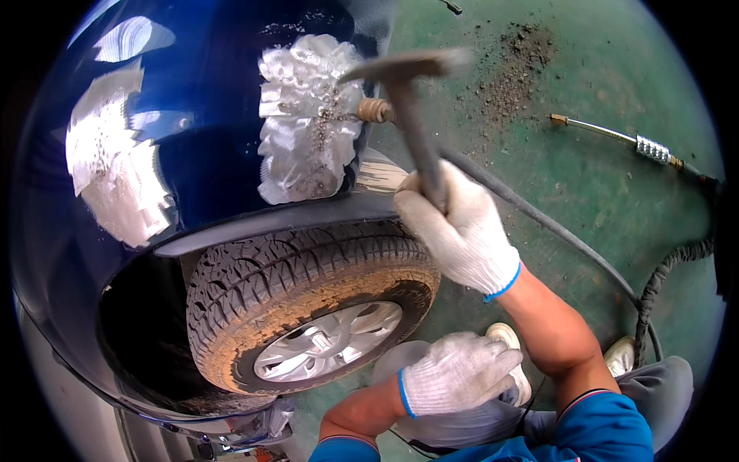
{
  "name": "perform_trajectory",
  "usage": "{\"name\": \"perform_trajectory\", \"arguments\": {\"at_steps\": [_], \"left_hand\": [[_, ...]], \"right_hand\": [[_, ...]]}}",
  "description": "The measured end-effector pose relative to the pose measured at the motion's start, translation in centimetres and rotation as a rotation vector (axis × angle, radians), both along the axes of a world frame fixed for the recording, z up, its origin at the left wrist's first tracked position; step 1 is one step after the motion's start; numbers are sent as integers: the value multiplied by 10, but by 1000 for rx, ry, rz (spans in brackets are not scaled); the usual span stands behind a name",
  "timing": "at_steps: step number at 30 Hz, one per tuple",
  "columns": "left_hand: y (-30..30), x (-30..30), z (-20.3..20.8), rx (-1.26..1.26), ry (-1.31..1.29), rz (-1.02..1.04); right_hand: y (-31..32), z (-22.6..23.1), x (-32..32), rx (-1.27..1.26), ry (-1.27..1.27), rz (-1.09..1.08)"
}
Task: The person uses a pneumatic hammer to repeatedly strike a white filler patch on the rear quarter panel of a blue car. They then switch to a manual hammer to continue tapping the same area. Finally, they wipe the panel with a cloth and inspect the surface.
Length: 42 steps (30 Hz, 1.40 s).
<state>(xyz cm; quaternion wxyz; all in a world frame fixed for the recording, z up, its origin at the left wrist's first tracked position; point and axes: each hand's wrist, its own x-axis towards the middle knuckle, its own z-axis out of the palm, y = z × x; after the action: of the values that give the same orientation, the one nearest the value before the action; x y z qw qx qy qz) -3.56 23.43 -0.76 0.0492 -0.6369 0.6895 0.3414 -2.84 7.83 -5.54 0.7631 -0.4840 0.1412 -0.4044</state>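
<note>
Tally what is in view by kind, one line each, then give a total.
Gloved hands: 2, right hand gripping the hammer, left hand on the knee
Hammers: 1
Tyres: 1
Bare-metal patches on the blue car body: 2
Hose nozzles on the green floor: 1
Total: 7

Your hammer [408, 100]: dark metal head on a dark slim handle, head motion-blurred, raised beside the fender with the handle running down and to the right. Your work surface is the bare-metal patch [308, 119] on the blue car body [208, 92]: paint ground off to bright silver, swirl marks across it, small pits down its middle, just above the wheel arch.
</note>
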Motion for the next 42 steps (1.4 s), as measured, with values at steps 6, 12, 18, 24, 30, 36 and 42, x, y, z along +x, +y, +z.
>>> {"name": "perform_trajectory", "arguments": {"at_steps": [6,12,18,24,30,36,42], "left_hand": [[6,2,0,-2,-4,-3],[9,2,3,-67,2,-48],[13,3,6,-14,6,-54],[15,5,5,-49,14,-56],[14,3,8,-59,15,-73],[19,3,4,-134,37,-76],[14,2,9,-39,14,-81]], "right_hand": [[4,-11,0,-90,74,-23],[16,-20,9,-364,79,-275],[27,-16,11,-231,25,-247],[19,-21,19,-315,148,-211],[12,-15,17,-271,223,-107],[21,-15,13,-321,76,-189],[16,-11,11,-281,54,-206]]}}
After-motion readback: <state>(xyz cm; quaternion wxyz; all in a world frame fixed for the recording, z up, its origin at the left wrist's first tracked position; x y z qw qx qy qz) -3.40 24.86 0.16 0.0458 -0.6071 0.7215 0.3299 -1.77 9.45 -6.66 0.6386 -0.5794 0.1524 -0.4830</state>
